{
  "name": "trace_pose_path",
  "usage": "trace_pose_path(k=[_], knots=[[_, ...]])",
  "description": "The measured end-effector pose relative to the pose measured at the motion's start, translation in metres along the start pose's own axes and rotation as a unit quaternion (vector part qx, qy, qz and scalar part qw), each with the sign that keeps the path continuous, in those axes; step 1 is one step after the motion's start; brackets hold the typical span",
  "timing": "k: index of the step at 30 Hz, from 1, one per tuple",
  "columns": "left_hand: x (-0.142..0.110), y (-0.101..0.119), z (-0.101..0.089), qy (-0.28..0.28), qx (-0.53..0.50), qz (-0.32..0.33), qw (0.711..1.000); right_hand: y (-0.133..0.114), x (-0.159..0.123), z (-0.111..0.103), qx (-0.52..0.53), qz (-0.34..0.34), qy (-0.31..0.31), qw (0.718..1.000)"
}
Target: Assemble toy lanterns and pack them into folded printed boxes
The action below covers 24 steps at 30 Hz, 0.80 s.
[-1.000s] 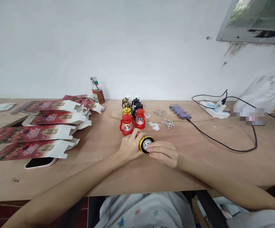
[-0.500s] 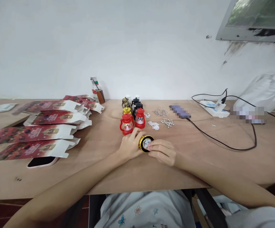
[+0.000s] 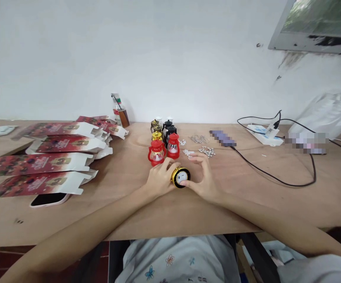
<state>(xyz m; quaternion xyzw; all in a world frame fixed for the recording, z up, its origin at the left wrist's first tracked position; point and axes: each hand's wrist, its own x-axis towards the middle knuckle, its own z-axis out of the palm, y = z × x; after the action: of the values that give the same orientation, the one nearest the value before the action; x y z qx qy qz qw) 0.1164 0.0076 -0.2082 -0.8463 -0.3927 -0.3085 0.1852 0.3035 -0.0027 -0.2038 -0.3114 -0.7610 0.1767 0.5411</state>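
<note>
My left hand (image 3: 160,177) grips a small gold lantern (image 3: 176,169) lying on its side, with its round base turned toward me. The base has a black ring around a white centre with a small dark slot. My right hand (image 3: 208,184) has its fingers spread apart, and its thumb tip rests on the white centre. Just beyond my hands stand two red lanterns (image 3: 157,151), with gold and black lanterns (image 3: 169,133) behind them. Small white pieces (image 3: 188,152), round button cells (image 3: 207,151) and a heap of small metal parts (image 3: 199,138) lie past my right fingers.
Red printed boxes (image 3: 41,165) lie on the left, over a phone (image 3: 49,199). A bottle with brown liquid (image 3: 121,114) stands by the wall. On the right are a phone on a cable (image 3: 222,138), a power strip (image 3: 264,135) and a white plastic bag (image 3: 326,116).
My right hand's fingers have lifted off the lantern base and spread upward, away from it; the thumb stays at its lower edge. More of the white centre shows. My left hand keeps its hold.
</note>
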Motion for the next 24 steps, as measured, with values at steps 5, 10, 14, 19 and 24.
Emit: trace_pose_path(k=[5, 10, 14, 19, 24], knots=[[-0.002, 0.000, 0.000, 0.004, 0.015, 0.012, 1.000, 0.008, 0.001, 0.007, 0.201, 0.194, -0.105, 0.955], [0.000, 0.001, -0.001, 0.001, 0.016, -0.006, 1.000, 0.005, -0.004, 0.010, 0.178, 0.138, -0.053, 0.973], [0.005, 0.004, -0.004, -0.019, 0.022, -0.068, 0.997, 0.005, -0.005, 0.008, 0.038, -0.085, -0.041, 0.995], [0.009, 0.007, -0.008, -0.028, 0.052, -0.070, 0.996, 0.007, 0.000, 0.004, -0.050, -0.163, -0.054, 0.984], [0.013, -0.002, -0.012, 0.042, 0.018, -0.029, 0.999, 0.010, 0.008, 0.004, 0.039, -0.027, -0.019, 0.999]])
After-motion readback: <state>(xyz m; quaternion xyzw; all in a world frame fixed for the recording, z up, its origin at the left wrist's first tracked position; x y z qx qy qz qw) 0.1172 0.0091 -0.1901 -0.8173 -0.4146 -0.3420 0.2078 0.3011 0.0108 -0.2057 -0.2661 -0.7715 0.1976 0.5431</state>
